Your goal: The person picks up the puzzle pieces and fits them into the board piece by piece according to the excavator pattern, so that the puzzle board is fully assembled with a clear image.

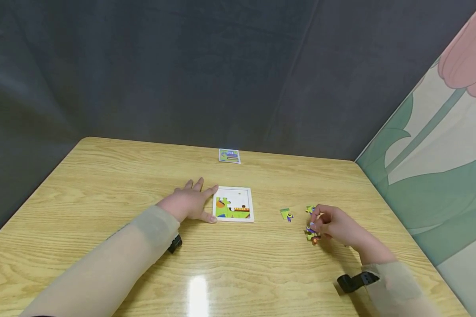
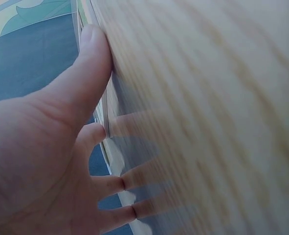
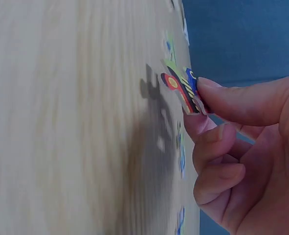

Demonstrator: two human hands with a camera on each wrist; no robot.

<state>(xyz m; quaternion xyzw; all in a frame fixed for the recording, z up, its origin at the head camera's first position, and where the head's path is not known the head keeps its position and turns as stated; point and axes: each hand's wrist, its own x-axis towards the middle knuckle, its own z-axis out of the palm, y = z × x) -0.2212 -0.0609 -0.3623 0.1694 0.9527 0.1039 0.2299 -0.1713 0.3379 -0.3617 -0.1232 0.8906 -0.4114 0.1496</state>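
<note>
A square puzzle board [image 1: 231, 193] with a white frame lies mid-table, its lower part filled with green, orange and red jigsaw pieces. My left hand [image 1: 190, 203] rests at its left side with fingers spread, thumb and index finger touching the frame; the left wrist view shows that thumb [image 2: 93, 63] along the edge. Over on the right, my right hand [image 1: 336, 225] pinches a jigsaw piece [image 3: 183, 90] between thumb and fingers, raised above the table. The piece is green, red and blue with yellow marks. Loose jigsaw pieces [image 1: 286, 214] lie around that hand, partly hidden by it.
A small picture card [image 1: 229, 156] lies near the far edge of the wooden table [image 1: 150, 163]. A dark curtain [image 1: 206, 75] hangs behind the table. At the right stands a panel with a flower print [image 1: 432, 145].
</note>
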